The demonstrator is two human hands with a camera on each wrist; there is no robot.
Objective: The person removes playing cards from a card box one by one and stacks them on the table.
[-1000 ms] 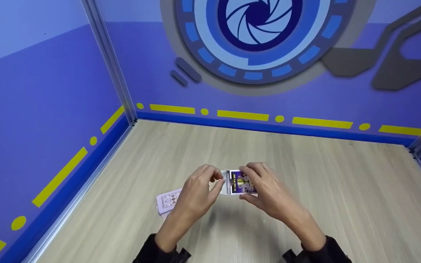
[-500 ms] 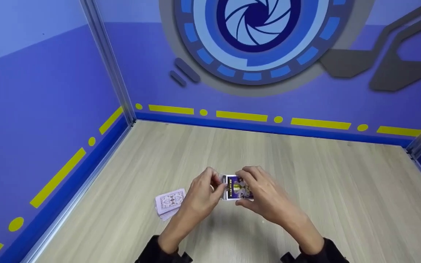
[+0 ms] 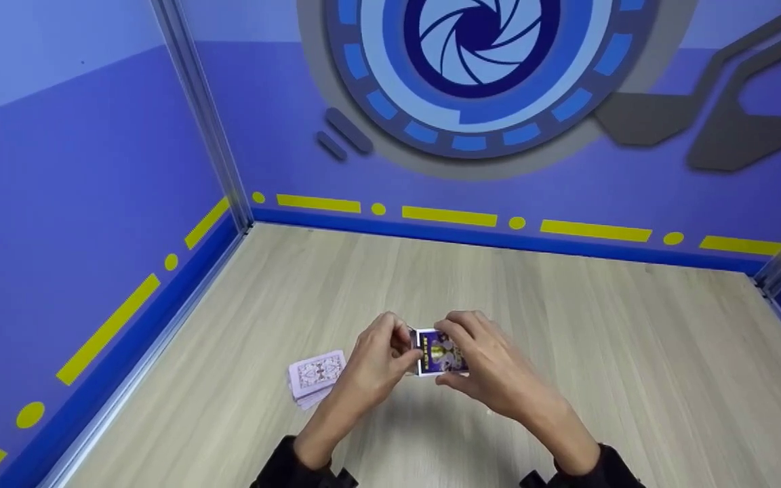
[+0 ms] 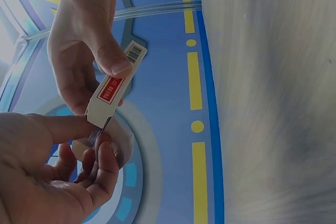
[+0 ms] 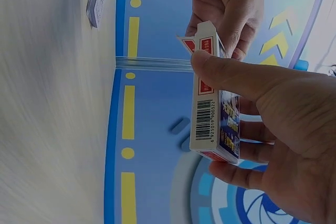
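Observation:
A small playing-card box (image 3: pixel 440 354), purple and gold on its face with white edges, is held above the table between both hands. The right hand (image 3: pixel 492 362) grips it by its long sides, thumb on the narrow side with the barcode (image 5: pixel 204 119) in the right wrist view. At the box's left end, the left hand (image 3: pixel 378 362) has its thumb and curled fingers at the end flap, pinching there. One side flap (image 5: pixel 187 43) sticks out in the right wrist view. A stack of pale patterned playing cards (image 3: pixel 318 373) lies left of the left forearm, partly hidden by it.
The light wood table (image 3: pixel 567 325) runs back to a blue panel wall (image 3: pixel 262 122) with yellow dashes. Another blue panel (image 3: pixel 92 203) borders it on the left, meeting the back at a metal corner post (image 3: pixel 207 115).
Both hands and the box have shifted slightly towards the person. The left thumb and fingers have closed in on the box's end, covering the white flap that showed earlier. More of the card stack is visible.

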